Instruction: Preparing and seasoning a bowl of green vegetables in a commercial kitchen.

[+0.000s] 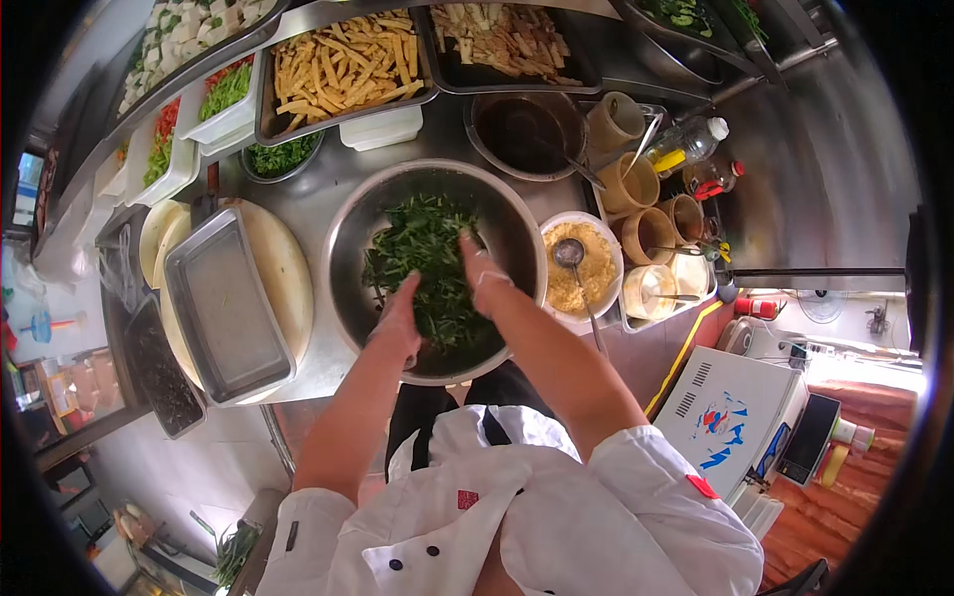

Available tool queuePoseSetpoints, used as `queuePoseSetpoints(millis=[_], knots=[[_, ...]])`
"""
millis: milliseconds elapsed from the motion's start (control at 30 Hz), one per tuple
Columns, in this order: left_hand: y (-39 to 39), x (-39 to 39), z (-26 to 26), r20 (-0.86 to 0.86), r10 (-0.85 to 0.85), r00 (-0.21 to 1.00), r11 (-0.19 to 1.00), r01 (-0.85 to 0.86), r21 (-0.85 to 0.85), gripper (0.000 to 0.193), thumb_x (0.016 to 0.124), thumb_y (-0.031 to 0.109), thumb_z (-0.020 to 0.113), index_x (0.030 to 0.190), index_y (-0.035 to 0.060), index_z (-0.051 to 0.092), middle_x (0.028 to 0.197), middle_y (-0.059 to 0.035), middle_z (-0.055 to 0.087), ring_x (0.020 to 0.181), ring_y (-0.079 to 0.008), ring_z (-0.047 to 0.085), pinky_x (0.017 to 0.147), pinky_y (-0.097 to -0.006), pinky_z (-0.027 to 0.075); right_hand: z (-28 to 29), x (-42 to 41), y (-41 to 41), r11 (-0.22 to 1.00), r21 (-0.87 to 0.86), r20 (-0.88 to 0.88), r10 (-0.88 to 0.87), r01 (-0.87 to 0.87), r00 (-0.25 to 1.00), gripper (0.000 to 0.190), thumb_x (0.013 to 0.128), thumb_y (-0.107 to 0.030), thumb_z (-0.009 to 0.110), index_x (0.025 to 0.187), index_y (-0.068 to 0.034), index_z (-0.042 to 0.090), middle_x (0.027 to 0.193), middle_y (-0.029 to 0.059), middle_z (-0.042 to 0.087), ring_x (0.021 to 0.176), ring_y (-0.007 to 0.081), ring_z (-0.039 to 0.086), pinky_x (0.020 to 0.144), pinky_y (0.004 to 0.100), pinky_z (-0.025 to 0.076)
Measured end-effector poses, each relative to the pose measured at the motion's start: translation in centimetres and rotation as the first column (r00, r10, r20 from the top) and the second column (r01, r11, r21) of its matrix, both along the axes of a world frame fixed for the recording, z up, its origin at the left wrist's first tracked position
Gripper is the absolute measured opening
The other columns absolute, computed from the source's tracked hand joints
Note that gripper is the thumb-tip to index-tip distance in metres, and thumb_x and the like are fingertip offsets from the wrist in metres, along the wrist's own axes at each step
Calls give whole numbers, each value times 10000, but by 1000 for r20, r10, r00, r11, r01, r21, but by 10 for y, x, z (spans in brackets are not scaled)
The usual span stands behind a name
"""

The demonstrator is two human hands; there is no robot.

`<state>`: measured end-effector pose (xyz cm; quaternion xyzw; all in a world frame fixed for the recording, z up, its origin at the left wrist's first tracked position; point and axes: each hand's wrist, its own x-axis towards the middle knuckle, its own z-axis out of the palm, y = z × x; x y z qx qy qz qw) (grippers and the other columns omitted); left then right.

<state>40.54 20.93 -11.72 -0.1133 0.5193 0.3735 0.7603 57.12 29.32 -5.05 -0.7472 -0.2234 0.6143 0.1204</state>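
Observation:
A wide stainless steel bowl (pixel 343 298) stands before me with a heap of chopped leafy greens (pixel 428 261) in it. Both of my hands reach inside, one on each side of the heap. My left hand (pixel 399 324) touches the near left of the greens, its thumb pointing up and its other fingers mostly hidden. At the right side, my right hand (pixel 481 276) presses against the leaves with its thumb uppermost; the leaves cover its other fingers. Thin clear plastic shows around my right wrist, like a glove. The greens look blurred, and how firmly either hand grips them is hidden.
Right of the bowl sits a white bowl of yellowish minced seasoning (pixel 596 261) with a metal ladle (pixel 569 253). Beyond it is a tray of seasoning tubs (pixel 648 231). A pan of dark liquid (pixel 522 134) stands behind. At left, an oblong metal tray (pixel 227 313) lies on a round board (pixel 287 276).

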Motion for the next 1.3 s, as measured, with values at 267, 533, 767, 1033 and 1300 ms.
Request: queuePoseSetpoints(millis=[267,533,767,1033,1300], knots=[[15,-45,68,-368,-130,921,942,230,243,1000,857,370,821,1645,143,249,1666,-146,308,1497,-340,363,1157,-598,372,3,50,1,962,138,-472,273,-235,838,752,1008,-478,642,1593,-71,398,1566,170,496,1452,305,452,1109,428,446],[89,-17,38,-688,-369,626,841,539,40,1178,809,508,845,1680,140,142,1710,-154,258,1559,-365,268,1211,-593,277,-10,3,38,975,-24,-17,219,-220,976,946,984,-692,489,1654,-69,250,1681,204,319,1540,347,326,1236,428,259],[107,-35,52,-637,-349,687,895,446,-10,1193,821,598,793,1675,86,136,1685,-209,297,1550,-366,299,1226,-520,295,11,23,52,935,174,33,308,-309,951,1003,967,-808,331,1639,-66,295,1683,204,317,1552,339,320,1232,427,264],[82,-36,97,-604,-460,651,637,716,287,1035,862,617,746,1613,35,335,1584,-258,444,1451,-358,459,1202,-462,332,-5,60,2,912,141,-55,396,-386,916,1076,921,-875,351,1645,-82,284,1680,187,328,1549,343,306,1248,482,234],[45,3,43,-786,-502,361,706,695,-132,1137,846,658,743,1592,-68,287,1632,-289,340,1479,-377,420,1204,-461,339,-11,-1,-63,997,62,-171,47,-37,984,1020,932,-806,485,1629,-76,334,1678,244,295,1525,368,347,1203,440,347]])
